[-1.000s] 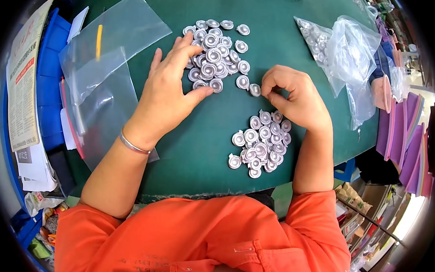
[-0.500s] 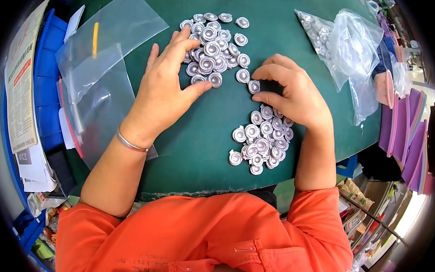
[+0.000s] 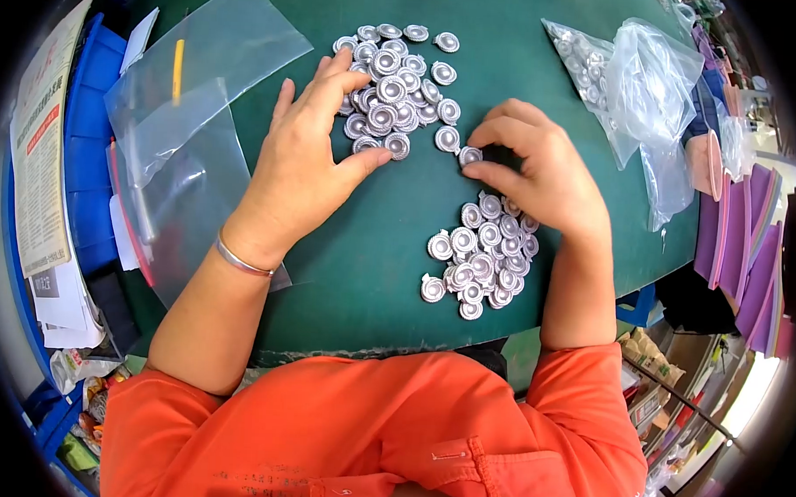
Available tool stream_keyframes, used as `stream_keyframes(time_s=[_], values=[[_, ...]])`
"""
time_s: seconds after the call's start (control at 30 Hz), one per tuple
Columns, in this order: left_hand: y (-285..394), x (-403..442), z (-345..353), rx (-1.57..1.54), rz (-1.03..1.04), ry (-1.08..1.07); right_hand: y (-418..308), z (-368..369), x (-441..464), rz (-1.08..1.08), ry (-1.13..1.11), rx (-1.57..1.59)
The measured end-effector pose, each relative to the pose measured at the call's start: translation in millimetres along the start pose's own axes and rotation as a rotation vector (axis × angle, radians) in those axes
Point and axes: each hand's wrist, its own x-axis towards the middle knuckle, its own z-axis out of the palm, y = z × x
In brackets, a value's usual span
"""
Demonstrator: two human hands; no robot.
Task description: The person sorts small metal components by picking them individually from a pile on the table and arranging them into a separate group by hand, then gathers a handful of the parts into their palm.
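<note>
Small round silver metal pieces with ridged rims lie in two heaps on the green tabletop. Beside the left edge of the upper heap (image 3: 391, 90) is my left hand (image 3: 305, 158), fingers spread and thumb stretched out to a piece at the heap's lower edge. My right hand (image 3: 532, 166) pinches a single silver round piece (image 3: 470, 156) between thumb and fingers, just right of the upper heap. Close below that hand sits the lower heap (image 3: 481, 256), where several pieces overlap.
Flat clear plastic bags (image 3: 187, 145) cover the table's left side, with a yellow strip (image 3: 177, 72) visible there. A clear bag of silver pieces (image 3: 584, 67) and a crumpled plastic bag (image 3: 653, 91) lie at right. Blue trays (image 3: 93, 141) line the left edge.
My right thumb and fingers have closed in on the single round piece. My left hand keeps its place by the upper heap, and the view has shifted very slightly.
</note>
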Motion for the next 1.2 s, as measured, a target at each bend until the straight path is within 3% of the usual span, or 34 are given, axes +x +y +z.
stream_keyframes(time_s=[0.2, 0.3, 0.37, 0.43, 0.53, 0.67, 0.77, 0.87, 0.97, 1.03, 1.13, 1.2], values=[[-0.4, -0.4, -0.2, -0.007, -0.003, -0.002, -3.8, -3.5, -1.4, 0.050, -0.080, 0.015], [-0.7, 0.0, 0.0, -0.009, 0.003, 0.000, 6.1, -9.0, -4.6, -0.067, -0.136, 0.177], [-0.9, -0.6, 0.0, -0.008, 0.003, 0.000, 7.6, -13.6, -5.0, 0.064, 0.083, 0.017], [-0.4, -0.3, -0.2, -0.009, 0.003, -0.002, 5.0, -14.0, -4.0, 0.099, 0.065, -0.006], [-0.2, 0.0, -0.4, 0.005, 0.001, -0.007, 0.9, 1.1, -1.5, -0.028, -0.065, 0.069], [-1.6, -0.1, -0.4, 0.001, -0.004, -0.008, -5.3, -6.3, -2.1, 0.064, -0.129, 0.202], [-1.1, -0.3, 0.5, 0.001, 0.003, 0.003, -3.5, -10.5, -5.2, 0.075, -0.308, 0.397], [-1.2, -0.1, 0.1, -0.007, 0.005, -0.001, -10.6, 2.3, 1.5, 0.046, -0.044, 0.158], [-0.1, 0.4, -1.0, -0.007, 0.022, -0.020, 0.8, 1.2, 0.8, -0.104, -0.197, 0.145], [0.1, 0.4, -0.8, -0.008, 0.019, -0.015, -3.5, -1.6, -1.3, -0.037, -0.269, 0.266], [0.2, 0.0, -0.3, -0.006, 0.020, -0.009, -12.1, 13.9, 4.1, 0.069, 0.064, -0.045], [-1.0, -0.2, -0.3, -0.006, 0.027, -0.012, -13.1, 20.2, 5.5, 0.059, 0.067, -0.059]])
